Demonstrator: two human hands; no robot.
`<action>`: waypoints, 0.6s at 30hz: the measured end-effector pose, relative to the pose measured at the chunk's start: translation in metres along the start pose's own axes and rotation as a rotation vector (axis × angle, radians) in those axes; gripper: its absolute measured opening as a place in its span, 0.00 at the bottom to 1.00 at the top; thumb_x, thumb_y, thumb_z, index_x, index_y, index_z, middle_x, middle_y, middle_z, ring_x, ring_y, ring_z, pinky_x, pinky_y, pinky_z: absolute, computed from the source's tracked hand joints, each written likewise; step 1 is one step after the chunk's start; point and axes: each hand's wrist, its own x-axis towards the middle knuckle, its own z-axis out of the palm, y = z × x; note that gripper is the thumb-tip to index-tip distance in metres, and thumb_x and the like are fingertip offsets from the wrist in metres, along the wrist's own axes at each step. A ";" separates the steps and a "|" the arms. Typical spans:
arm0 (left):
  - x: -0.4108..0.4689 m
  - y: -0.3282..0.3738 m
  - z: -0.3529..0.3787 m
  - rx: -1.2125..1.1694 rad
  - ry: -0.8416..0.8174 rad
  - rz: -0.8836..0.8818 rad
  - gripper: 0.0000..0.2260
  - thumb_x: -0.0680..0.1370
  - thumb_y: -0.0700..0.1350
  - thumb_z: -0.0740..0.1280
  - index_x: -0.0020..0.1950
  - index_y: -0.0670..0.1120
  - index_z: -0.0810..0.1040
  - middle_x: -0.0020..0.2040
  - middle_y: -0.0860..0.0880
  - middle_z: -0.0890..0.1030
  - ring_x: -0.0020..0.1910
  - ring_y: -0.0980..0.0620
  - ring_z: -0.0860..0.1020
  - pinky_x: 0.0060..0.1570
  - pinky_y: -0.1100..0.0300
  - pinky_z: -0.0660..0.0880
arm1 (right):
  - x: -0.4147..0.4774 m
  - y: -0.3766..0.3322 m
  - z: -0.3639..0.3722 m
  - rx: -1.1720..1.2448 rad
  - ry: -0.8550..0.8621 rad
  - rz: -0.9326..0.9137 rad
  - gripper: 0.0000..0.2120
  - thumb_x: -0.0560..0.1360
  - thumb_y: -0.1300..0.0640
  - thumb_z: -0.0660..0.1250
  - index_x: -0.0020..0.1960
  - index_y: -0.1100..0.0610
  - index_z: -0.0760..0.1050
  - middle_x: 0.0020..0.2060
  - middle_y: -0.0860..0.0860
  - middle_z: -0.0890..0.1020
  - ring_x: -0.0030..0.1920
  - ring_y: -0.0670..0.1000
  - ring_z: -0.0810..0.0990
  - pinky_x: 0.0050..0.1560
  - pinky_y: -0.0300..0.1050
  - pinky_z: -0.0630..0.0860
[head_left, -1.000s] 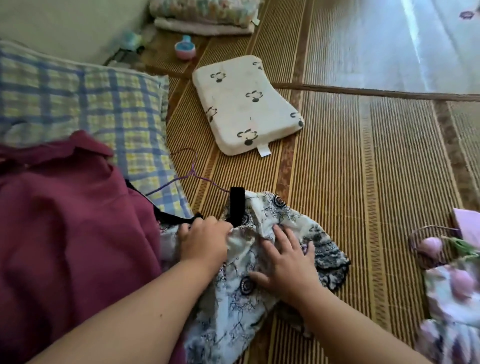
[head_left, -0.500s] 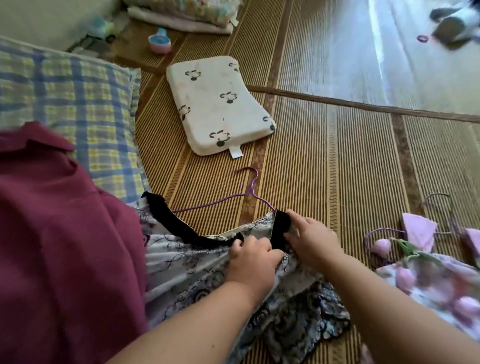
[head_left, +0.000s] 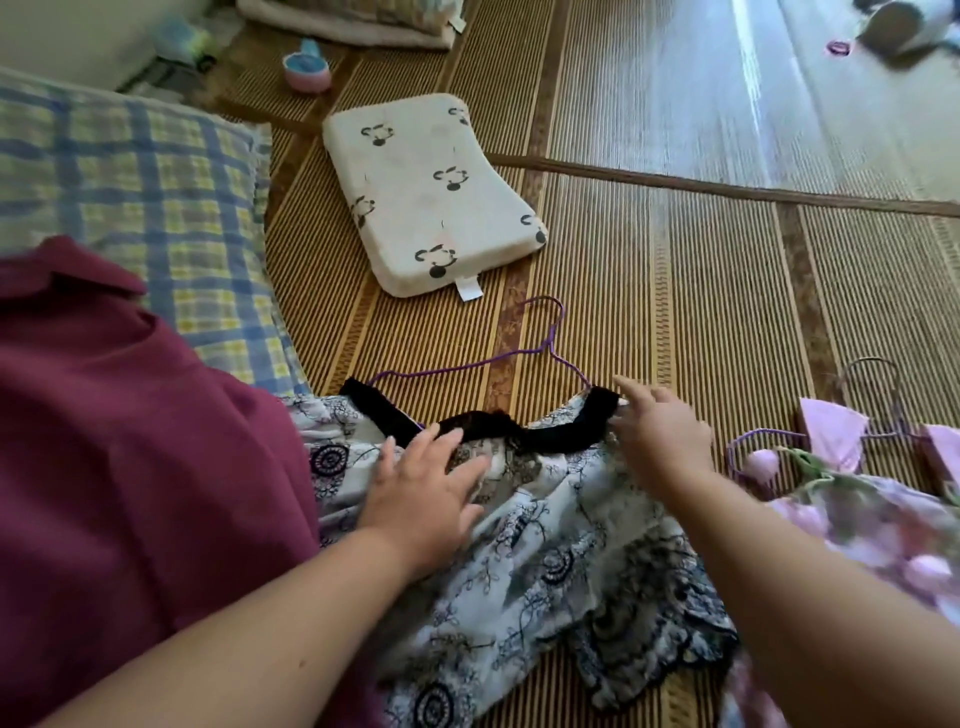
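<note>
"Two hands on one dress: how do they sit?"

"My left hand (head_left: 426, 493) lies flat with its fingers straight and spread. It presses the white, black-printed dress (head_left: 545, 545) near its top edge. My right hand (head_left: 662, 441) reaches to the black strap (head_left: 597, 415), at about two o'clock from the left one. It touches the strap's end, but blur hides whether it pinches the strap, so I cannot tell."

"Where is the dress?"

"It is spread on the woven mat (head_left: 649, 291), at six o'clock in my view. Its top is on a purple wire hanger (head_left: 546, 347) whose hook points to twelve."

"And around it?"

"A maroon garment (head_left: 130, 467) lies at nine o'clock, against the dress's edge. A pink floral garment (head_left: 883, 519) is near at three. A sheep-print pillow (head_left: 431, 192) sits at eleven, well apart, and a checked pillow (head_left: 145, 182) at ten."
</note>
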 end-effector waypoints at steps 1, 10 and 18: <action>-0.005 -0.004 0.002 0.027 -0.048 -0.016 0.27 0.78 0.61 0.55 0.75 0.63 0.49 0.78 0.51 0.45 0.76 0.47 0.41 0.69 0.41 0.35 | -0.017 -0.007 0.007 -0.010 0.084 -0.102 0.21 0.75 0.54 0.66 0.67 0.45 0.70 0.59 0.46 0.78 0.57 0.50 0.76 0.62 0.58 0.70; -0.101 -0.007 0.021 0.127 -0.244 -0.128 0.36 0.76 0.62 0.58 0.75 0.61 0.36 0.76 0.47 0.31 0.74 0.40 0.33 0.69 0.35 0.40 | -0.198 -0.040 0.074 -0.272 -0.334 -0.793 0.19 0.62 0.37 0.65 0.52 0.37 0.76 0.49 0.44 0.81 0.47 0.49 0.81 0.44 0.48 0.79; -0.167 -0.021 0.018 0.264 -0.368 -0.225 0.35 0.78 0.56 0.60 0.76 0.59 0.40 0.77 0.45 0.36 0.76 0.41 0.38 0.69 0.36 0.40 | -0.194 -0.040 0.060 -0.380 -0.491 -0.694 0.13 0.78 0.54 0.58 0.60 0.45 0.74 0.61 0.47 0.75 0.64 0.54 0.70 0.70 0.65 0.50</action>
